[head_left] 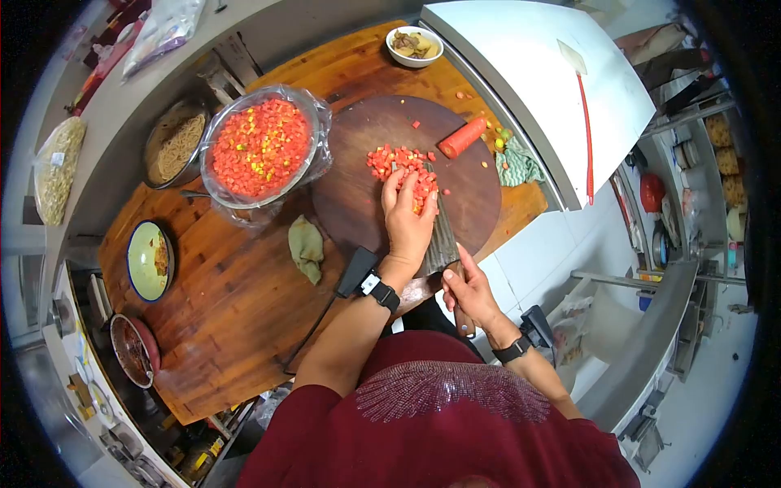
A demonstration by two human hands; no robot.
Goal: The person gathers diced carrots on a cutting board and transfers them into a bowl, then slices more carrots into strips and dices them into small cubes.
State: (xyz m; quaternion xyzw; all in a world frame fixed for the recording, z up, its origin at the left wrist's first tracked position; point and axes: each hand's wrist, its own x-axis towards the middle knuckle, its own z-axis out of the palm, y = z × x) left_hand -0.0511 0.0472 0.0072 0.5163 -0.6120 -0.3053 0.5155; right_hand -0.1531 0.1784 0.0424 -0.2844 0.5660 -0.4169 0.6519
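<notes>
My right hand [474, 297] is wrapped round the wooden handle [464, 322] of a cleaver. The wide dark blade [440, 244] reaches away from me over the round chopping board [350, 134]. At the blade's far part, my left hand [408, 228] lies over diced carrot [397, 158], its fingers apart and touching the pieces. Some dice show between the fingers, and the blade is partly covered by hand and dice. A cut length of carrot [462, 138] rests at the board's far right, with a few loose cubes nearby.
Left of the board stands a plastic-lined bowl of diced carrot with yellow bits [260, 150]. A noodle pot [153, 167], a green cloth [306, 248], a yellowish bowl [143, 264] and a red pot [134, 346] lie around it. Farther off are a white bowl [415, 47] and a patterned cloth [519, 165].
</notes>
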